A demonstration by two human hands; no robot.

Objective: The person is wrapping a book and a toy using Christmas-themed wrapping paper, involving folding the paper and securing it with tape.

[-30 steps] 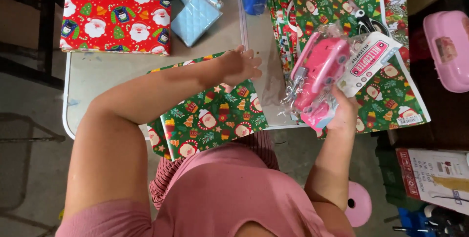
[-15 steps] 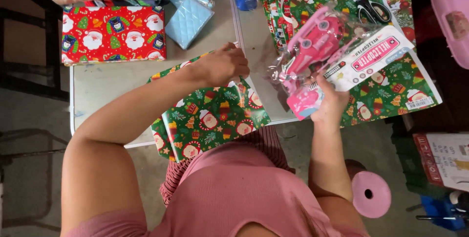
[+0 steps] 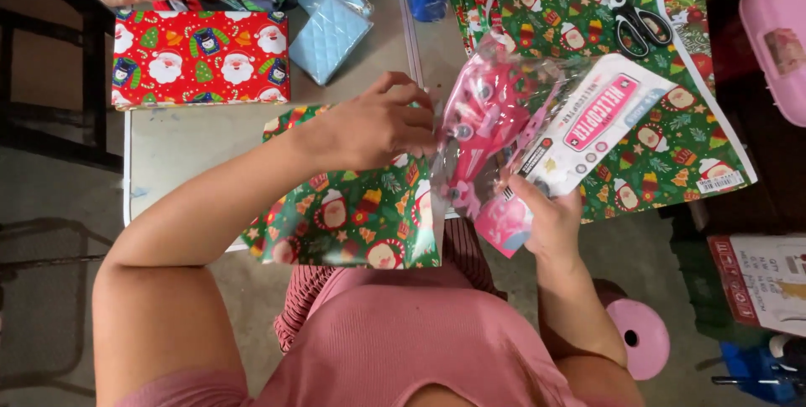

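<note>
My right hand (image 3: pixel 544 221) grips the lower end of a pink toy in clear plastic packaging (image 3: pixel 491 126) with a white card backing, held above the table edge. My left hand (image 3: pixel 378 126) reaches across and pinches the left side of that package with its fingertips. Under my left hand lies a green gift-wrapped parcel (image 3: pixel 353 214) with festive figures, hanging over the table's near edge.
A red wrapped box (image 3: pixel 200 59) and a light blue quilted pouch (image 3: pixel 329 33) lie at the back left. Green wrapping paper (image 3: pixel 672 155) spreads on the right with black scissors (image 3: pixel 631 25) on it. A pink roll (image 3: pixel 640 336) and a pink case (image 3: pixel 777 46) sit beside the table.
My left hand lifted off the green parcel and moved right to take the toy package. The right hand brought the package closer to the middle.
</note>
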